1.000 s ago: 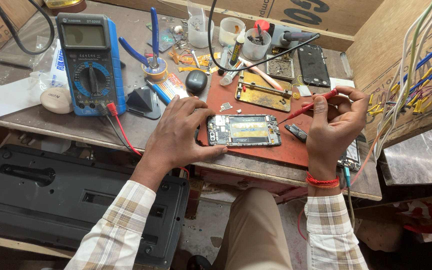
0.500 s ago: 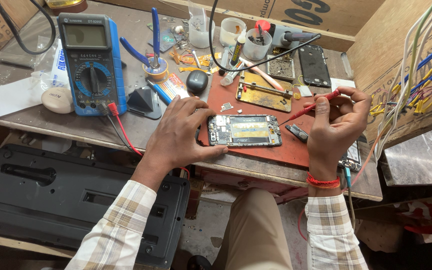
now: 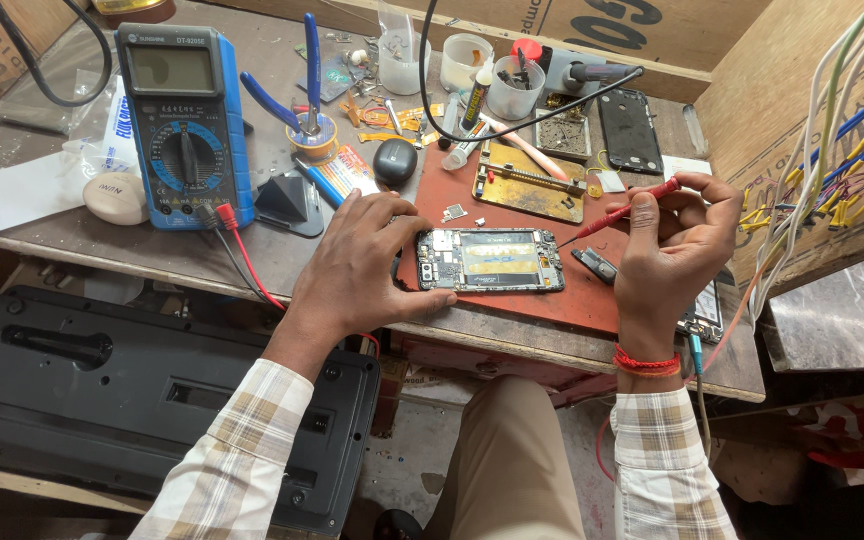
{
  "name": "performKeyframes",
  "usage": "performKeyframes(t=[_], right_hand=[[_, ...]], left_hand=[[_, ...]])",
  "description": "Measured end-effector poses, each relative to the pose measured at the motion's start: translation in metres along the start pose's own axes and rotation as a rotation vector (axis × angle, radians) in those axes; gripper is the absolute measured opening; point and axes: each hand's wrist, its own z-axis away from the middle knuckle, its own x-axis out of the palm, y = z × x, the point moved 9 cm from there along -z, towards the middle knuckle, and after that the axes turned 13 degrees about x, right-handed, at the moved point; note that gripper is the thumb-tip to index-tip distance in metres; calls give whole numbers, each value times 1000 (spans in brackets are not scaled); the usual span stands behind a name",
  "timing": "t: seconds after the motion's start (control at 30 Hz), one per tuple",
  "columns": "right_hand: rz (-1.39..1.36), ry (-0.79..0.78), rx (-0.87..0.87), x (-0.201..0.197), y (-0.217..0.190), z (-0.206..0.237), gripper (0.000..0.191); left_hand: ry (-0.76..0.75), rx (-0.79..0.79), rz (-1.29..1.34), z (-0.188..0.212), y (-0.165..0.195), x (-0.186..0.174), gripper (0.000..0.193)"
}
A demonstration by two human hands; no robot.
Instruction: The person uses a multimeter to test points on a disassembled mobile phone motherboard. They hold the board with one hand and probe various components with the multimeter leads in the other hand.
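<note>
- We see the opened phone (image 3: 489, 260) lying flat on the red mat (image 3: 552, 300), at the bench's near edge.
- Our left hand (image 3: 367, 262) rests spread on its left end.
- Our right hand (image 3: 674, 250) pinches a red probe (image 3: 614, 215), tip at its right end.

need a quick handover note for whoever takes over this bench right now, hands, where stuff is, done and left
Left hand: flat on the bench, fingers steadying the left end of the opened phone.
Right hand: holds the red probe, tip close to the phone's right edge; contact cannot be told.
Where: phone lies open, insides up, on the red mat. The blue multimeter sits at the left with leads plugged in.
Done: phone back is off.
Left: phone not closed up; the black panel lies apart at the back.
</note>
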Motion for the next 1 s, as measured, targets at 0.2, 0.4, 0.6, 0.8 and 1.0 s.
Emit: performKeyframes(t=[0.2,0.4,0.6,0.8,1.0], right_hand=[[-3,-5,3,1,0,0,27],[10,-9,-5,1,-1,-1,26],[29,0,-6,1,0,0,26],[-7,-13,10,1,1,-1,28],[4,-8,13,1,1,-1,28]], left_hand=[[1,2,-3,1,1,0,77],[-1,-12,7,0,-1,2,77],[4,2,-1,1,0,0,76],[-8,-9,6,0,-1,1,77],[19,15,3,1,2,-2,76]])
